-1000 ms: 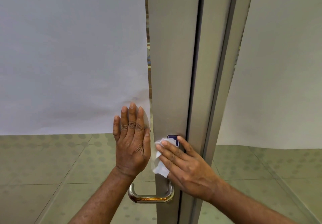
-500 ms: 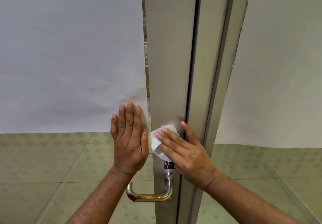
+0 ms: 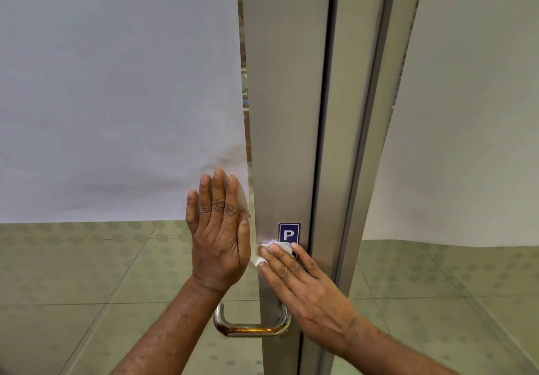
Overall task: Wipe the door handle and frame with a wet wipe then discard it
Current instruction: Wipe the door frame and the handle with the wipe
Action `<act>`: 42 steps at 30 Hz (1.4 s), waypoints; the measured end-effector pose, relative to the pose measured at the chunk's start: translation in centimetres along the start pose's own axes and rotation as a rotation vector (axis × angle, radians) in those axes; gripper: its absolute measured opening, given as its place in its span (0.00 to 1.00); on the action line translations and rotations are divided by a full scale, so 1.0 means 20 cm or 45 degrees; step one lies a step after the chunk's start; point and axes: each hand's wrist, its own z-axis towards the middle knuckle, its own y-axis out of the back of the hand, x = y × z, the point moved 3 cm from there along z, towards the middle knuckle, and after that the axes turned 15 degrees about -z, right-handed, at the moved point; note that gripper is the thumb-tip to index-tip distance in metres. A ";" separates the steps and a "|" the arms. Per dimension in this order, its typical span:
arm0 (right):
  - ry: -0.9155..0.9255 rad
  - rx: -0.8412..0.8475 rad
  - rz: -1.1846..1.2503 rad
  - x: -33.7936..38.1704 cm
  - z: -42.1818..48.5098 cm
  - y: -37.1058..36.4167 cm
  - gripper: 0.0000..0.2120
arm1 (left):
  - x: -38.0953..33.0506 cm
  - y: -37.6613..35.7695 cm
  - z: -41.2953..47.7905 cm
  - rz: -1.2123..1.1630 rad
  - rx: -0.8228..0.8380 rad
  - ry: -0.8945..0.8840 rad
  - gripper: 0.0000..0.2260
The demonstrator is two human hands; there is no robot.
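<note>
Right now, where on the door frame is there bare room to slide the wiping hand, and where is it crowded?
Free: the metal frame above the blue P sticker, between the white sheet and the dark door gap. Crowded: below the sticker, where the right hand presses the wipe, the left hand lies flat alongside, and the handle juts out.

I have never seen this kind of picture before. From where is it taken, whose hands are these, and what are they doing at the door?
The picture comes from a camera worn on a person's head, looking down at their own bare hands. The left hand lies flat and open against the glass door panel. The right hand presses a small white wet wipe against the grey metal door frame, just under a blue sticker with a white letter P. Below the hands sits the curved silver door handle, which neither hand touches.
</note>
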 end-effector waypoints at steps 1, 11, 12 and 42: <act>-0.060 0.020 0.017 0.03 0.00 0.00 0.38 | 0.00 0.00 0.00 -0.002 -0.003 -0.001 0.26; -0.585 0.187 0.189 0.16 0.14 0.07 0.41 | 0.00 0.00 0.01 0.001 -0.023 -0.003 0.25; -0.601 0.189 0.188 0.15 0.16 0.09 0.41 | 0.00 0.00 0.01 0.000 -0.023 -0.002 0.26; -0.868 0.386 0.404 0.25 0.20 0.24 0.39 | 0.00 0.00 0.00 -0.029 -0.027 -0.006 0.26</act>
